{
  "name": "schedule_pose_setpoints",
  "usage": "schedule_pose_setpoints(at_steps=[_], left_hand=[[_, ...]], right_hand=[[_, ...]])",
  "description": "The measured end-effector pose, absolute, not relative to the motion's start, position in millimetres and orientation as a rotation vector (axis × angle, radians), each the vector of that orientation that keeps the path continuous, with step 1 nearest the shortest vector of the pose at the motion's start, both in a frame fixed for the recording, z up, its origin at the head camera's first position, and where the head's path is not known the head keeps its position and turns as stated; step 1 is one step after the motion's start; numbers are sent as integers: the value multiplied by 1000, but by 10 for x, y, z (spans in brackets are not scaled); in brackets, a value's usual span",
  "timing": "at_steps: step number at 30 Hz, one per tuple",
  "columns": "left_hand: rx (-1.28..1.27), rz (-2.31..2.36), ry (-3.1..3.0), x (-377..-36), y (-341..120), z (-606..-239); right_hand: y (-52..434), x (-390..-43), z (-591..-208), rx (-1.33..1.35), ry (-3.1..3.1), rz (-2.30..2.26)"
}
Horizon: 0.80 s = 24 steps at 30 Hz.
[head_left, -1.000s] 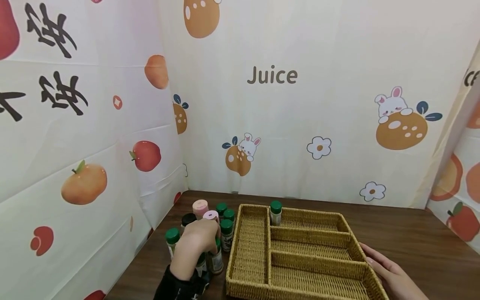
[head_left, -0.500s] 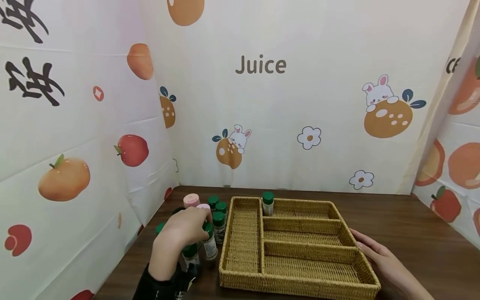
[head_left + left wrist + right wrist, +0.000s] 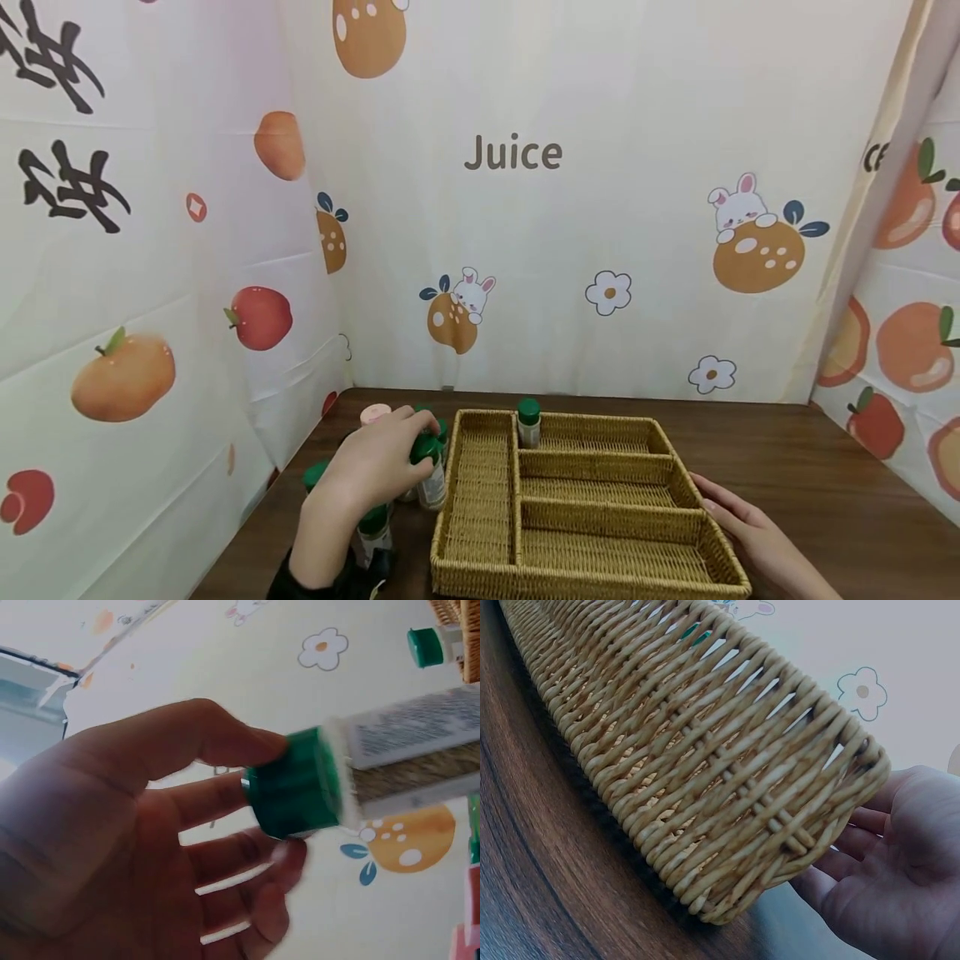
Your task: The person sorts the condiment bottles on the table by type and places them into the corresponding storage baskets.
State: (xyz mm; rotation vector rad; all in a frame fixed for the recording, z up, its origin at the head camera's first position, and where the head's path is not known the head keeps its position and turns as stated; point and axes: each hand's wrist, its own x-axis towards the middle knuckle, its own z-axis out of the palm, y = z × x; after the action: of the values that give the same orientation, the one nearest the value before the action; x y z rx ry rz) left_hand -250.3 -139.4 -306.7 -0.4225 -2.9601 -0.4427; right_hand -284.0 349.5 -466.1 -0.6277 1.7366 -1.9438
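Observation:
In the head view my left hand (image 3: 371,462) is at the left of the wicker tray (image 3: 480,492). Its thumb and fingers pinch the green cap of a spice jar (image 3: 432,485). The left wrist view shows the held spice jar (image 3: 409,765) up close, with brownish contents behind a pale label. My right hand (image 3: 750,529) touches the tray's right side with extended fingers. From the right wrist, the woven wall (image 3: 712,772) fills much of the view beside the right hand (image 3: 904,862). Another green-capped jar (image 3: 528,427) stands upright in the tray's back compartment.
More jars crowd the table left of the tray, partly hidden by my left hand: a pink-capped one (image 3: 374,412), a green-capped one (image 3: 315,475) and another green-capped jar (image 3: 373,537) nearer me. Printed curtains (image 3: 525,250) enclose the dark wooden table (image 3: 757,442).
My left hand has brought the pinched jar away from the near part of the group, up and toward the tray's left edge. The right hand stays at the tray. The head view has shifted slightly.

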Motion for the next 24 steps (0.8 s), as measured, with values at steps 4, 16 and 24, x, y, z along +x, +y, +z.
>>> schedule_pose_setpoints(at_steps=[4,16,24], left_hand=[[-451,-529,-2890,-2526,-1359,-3117],[-743,-652,-2768,-2543,-1225,-3107],[-969,-350,-2746,-2639,-1006,-2869]], right_hand=[[3486,-2828,-4686,-614,1781,-1913],[3464,-2833,-4690,-623,1787,-1940],[3472,-2814,-4683,-615,1749,-1967]])
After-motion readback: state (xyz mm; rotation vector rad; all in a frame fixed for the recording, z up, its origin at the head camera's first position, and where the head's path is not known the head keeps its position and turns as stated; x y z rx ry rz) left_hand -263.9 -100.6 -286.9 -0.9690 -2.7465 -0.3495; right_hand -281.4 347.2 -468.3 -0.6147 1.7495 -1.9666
